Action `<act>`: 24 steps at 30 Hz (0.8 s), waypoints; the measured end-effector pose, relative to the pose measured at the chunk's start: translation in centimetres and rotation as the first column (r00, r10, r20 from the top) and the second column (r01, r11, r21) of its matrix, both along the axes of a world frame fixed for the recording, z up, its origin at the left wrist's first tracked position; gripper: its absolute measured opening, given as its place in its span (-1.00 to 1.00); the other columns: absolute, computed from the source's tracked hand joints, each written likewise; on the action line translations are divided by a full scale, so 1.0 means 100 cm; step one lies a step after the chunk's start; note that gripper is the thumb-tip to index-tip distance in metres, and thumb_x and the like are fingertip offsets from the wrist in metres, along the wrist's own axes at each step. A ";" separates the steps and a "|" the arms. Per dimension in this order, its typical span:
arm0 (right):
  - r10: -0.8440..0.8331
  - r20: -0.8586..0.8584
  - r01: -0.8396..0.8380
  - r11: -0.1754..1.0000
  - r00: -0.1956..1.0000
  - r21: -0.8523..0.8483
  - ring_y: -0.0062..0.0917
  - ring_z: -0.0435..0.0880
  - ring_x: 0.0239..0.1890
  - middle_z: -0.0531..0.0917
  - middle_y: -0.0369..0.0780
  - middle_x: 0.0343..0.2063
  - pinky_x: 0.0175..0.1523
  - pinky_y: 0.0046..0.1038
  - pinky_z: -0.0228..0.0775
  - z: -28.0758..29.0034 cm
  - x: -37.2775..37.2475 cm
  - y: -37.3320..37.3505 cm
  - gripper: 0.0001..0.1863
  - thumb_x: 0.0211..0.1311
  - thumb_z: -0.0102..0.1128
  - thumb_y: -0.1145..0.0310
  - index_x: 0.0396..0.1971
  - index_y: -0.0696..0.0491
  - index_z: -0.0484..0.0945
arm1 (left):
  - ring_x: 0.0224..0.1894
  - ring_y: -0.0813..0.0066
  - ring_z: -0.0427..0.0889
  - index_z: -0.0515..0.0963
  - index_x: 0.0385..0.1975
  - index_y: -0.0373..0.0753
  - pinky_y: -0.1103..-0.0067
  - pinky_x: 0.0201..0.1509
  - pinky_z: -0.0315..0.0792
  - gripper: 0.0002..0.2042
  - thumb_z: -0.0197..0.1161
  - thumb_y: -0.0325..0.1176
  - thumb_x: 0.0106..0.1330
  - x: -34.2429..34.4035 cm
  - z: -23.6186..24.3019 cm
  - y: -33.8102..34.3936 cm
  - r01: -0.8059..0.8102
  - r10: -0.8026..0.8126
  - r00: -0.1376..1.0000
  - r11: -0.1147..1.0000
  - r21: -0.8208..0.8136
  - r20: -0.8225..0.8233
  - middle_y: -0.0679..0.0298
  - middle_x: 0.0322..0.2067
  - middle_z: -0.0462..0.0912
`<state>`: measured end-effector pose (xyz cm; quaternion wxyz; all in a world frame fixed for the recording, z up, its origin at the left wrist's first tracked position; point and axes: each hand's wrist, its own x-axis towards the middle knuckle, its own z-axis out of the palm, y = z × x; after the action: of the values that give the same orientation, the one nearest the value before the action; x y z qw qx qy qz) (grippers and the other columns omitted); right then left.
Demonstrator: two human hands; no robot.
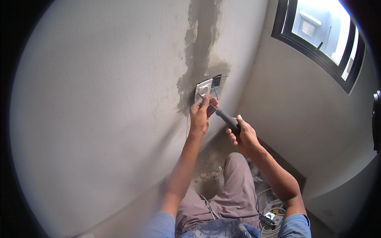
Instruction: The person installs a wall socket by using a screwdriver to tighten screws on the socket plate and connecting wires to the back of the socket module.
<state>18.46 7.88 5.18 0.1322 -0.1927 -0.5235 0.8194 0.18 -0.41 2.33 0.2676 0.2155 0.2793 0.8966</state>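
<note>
My left hand [200, 111] has its fingers closed on the lower part of a white socket plate [204, 87], which hangs at a dark box opening [217, 80] in the wall, within a grey plaster patch [202, 47]. A blue wire [215, 92] runs down from behind the plate. My right hand [243, 135] grips the dark handle of a screwdriver [227, 118], whose thin shaft points up-left toward my left fingertips and the plate. Exactly where the screwdriver's tip rests I cannot tell.
A white wall [99, 99] meets a side wall with a dark-framed window [278, 23] at upper right. My bent knee [236, 166] is below my hands. Coiled cable [274, 206] and small parts lie by my right leg on the dusty floor [202, 162].
</note>
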 end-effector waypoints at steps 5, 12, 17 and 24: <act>-0.139 -0.240 0.276 0.559 0.961 0.782 -0.53 0.68 -0.40 0.61 -0.16 -0.14 -0.34 -0.47 0.60 0.014 -0.001 -0.042 -0.52 0.59 -0.02 0.35 0.41 0.08 0.27 | -0.11 0.35 0.77 0.56 0.08 -0.41 0.50 0.05 0.71 -0.72 0.15 -0.33 0.56 -0.008 -0.001 -0.004 -0.060 0.060 0.998 0.998 -0.033 -0.003 0.12 -0.12 0.73; -0.096 -0.177 0.146 0.945 0.979 0.293 -0.62 0.62 -0.53 0.60 -0.23 -0.41 -0.49 -0.53 0.54 0.008 -0.003 -0.016 -0.53 0.67 -0.19 0.13 0.29 0.13 0.44 | -0.11 0.36 0.77 0.57 0.06 -0.41 0.49 0.06 0.70 -0.72 0.11 -0.32 0.58 0.002 0.003 -0.003 -0.058 0.056 0.997 0.998 -0.036 -0.050 0.12 -0.14 0.73; 0.010 -0.111 0.019 0.967 0.994 0.255 -0.55 0.66 -0.44 0.59 -0.17 -0.21 -0.39 -0.49 0.58 0.017 0.003 -0.026 -0.53 0.65 -0.14 0.18 0.38 0.09 0.31 | -0.14 0.33 0.78 0.55 0.08 -0.42 0.44 0.01 0.72 -0.71 0.10 -0.32 0.59 -0.009 -0.004 -0.005 -0.091 0.090 0.995 0.995 -0.029 -0.041 0.09 -0.16 0.74; 0.021 -0.140 0.005 0.983 0.990 0.184 -0.61 0.61 -0.53 0.59 -0.23 -0.35 -0.46 -0.57 0.52 0.011 0.001 -0.032 -0.52 0.64 -0.11 0.21 0.40 0.12 0.28 | -0.14 0.39 0.76 0.58 0.04 -0.41 0.49 0.03 0.71 -0.72 0.11 -0.31 0.59 -0.003 0.002 -0.008 -0.113 0.106 0.992 0.989 -0.093 -0.074 0.14 -0.18 0.73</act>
<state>18.60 4.68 6.24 0.1829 -0.1189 -0.5870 0.7797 -0.13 -1.24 2.53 0.2182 0.2172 0.3427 0.8875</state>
